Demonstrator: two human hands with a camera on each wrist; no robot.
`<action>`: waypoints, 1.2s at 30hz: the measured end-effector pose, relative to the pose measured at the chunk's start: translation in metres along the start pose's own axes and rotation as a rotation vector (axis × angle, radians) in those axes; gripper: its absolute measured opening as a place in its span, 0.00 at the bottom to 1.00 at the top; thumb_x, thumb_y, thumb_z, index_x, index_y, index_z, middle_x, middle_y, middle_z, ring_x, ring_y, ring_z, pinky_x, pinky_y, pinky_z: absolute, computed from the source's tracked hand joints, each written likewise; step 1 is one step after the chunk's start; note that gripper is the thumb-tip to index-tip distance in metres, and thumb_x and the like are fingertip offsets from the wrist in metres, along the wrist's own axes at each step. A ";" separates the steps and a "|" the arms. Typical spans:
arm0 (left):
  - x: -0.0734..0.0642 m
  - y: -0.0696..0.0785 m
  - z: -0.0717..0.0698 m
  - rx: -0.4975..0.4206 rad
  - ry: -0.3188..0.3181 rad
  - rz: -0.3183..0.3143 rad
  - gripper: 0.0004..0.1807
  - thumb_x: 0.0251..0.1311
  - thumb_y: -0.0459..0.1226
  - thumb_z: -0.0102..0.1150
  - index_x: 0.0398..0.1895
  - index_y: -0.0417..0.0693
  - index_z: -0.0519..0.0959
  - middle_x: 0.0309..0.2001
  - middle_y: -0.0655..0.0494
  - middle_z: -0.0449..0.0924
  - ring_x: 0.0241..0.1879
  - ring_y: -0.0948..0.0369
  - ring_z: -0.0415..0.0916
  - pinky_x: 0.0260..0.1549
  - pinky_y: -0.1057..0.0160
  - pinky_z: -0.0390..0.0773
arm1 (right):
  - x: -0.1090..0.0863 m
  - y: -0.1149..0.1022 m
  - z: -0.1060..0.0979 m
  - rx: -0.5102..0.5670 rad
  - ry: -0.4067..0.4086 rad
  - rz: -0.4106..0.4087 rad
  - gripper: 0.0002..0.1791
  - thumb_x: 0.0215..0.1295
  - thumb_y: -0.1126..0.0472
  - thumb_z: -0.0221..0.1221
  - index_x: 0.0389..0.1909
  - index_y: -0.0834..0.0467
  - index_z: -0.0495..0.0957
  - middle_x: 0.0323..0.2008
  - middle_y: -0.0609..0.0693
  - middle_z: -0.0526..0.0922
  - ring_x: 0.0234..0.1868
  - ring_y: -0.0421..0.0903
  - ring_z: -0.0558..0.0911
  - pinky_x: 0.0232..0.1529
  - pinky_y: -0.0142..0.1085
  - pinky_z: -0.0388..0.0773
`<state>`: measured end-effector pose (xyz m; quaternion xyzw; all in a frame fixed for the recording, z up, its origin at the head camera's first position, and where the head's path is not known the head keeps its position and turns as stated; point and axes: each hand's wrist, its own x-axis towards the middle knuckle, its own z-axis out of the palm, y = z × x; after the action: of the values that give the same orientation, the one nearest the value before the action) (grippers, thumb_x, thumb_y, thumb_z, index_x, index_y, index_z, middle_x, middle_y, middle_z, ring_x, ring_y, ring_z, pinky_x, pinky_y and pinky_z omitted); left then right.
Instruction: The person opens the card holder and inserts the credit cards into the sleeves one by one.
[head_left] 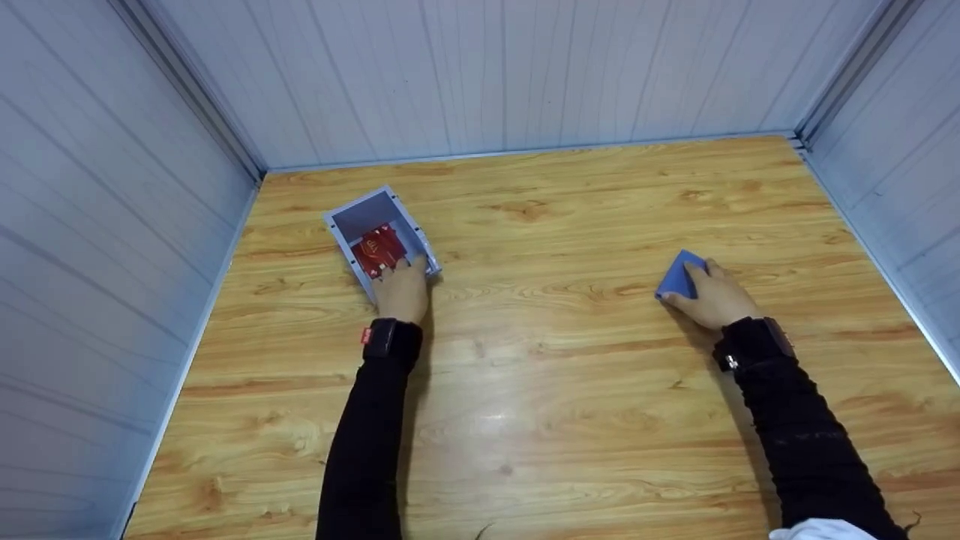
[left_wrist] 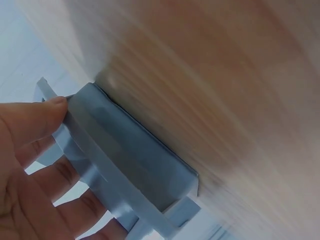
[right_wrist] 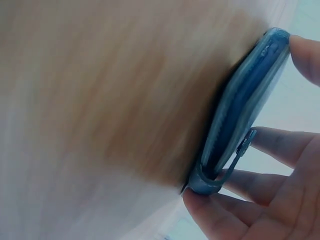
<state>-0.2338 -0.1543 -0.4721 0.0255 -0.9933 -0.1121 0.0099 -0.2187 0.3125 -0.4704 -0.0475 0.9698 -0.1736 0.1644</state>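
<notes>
At the left of the head view, a grey open-topped box lies on the table with a red printed packet inside. My left hand grips its near wall. In the left wrist view the thumb presses one side of the box's rim while the other fingers reach behind it. Over on the right, my right hand holds a small blue zip pouch by its edges. The right wrist view shows the pouch partly unzipped, its zip pull hanging beside the fingers.
The wood-grain table spreads between both hands. White panel walls stand at the back, at the left and at the right. The box lies near the left wall.
</notes>
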 end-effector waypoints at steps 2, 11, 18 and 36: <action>-0.001 0.002 0.000 -0.006 0.000 0.006 0.19 0.73 0.39 0.42 0.63 0.49 0.72 0.57 0.38 0.76 0.55 0.37 0.74 0.54 0.37 0.73 | -0.001 -0.004 0.002 -0.003 -0.005 -0.002 0.52 0.68 0.31 0.46 0.76 0.65 0.42 0.72 0.80 0.38 0.70 0.79 0.45 0.67 0.69 0.51; -0.004 0.009 0.001 -0.017 0.002 0.031 0.19 0.72 0.42 0.43 0.62 0.49 0.72 0.57 0.38 0.77 0.55 0.37 0.74 0.53 0.38 0.73 | -0.004 -0.018 0.011 -0.030 0.002 -0.030 0.50 0.68 0.33 0.48 0.77 0.63 0.45 0.72 0.78 0.41 0.71 0.77 0.47 0.68 0.69 0.51; -0.006 0.013 0.004 -0.014 0.025 0.065 0.20 0.71 0.44 0.47 0.62 0.49 0.73 0.56 0.38 0.78 0.53 0.36 0.76 0.51 0.37 0.75 | -0.007 -0.030 0.018 -0.044 0.005 -0.070 0.49 0.68 0.34 0.49 0.77 0.61 0.46 0.73 0.76 0.42 0.71 0.76 0.49 0.68 0.68 0.52; -0.008 0.026 0.009 -0.034 0.008 0.175 0.20 0.69 0.40 0.54 0.63 0.49 0.73 0.54 0.38 0.79 0.49 0.39 0.78 0.47 0.41 0.80 | -0.012 -0.056 0.034 -0.070 0.035 -0.159 0.46 0.66 0.39 0.56 0.75 0.61 0.53 0.73 0.74 0.48 0.71 0.75 0.53 0.68 0.67 0.56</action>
<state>-0.2272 -0.1264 -0.4752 -0.0611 -0.9897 -0.1274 0.0239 -0.1940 0.2505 -0.4773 -0.1271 0.9712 -0.1528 0.1312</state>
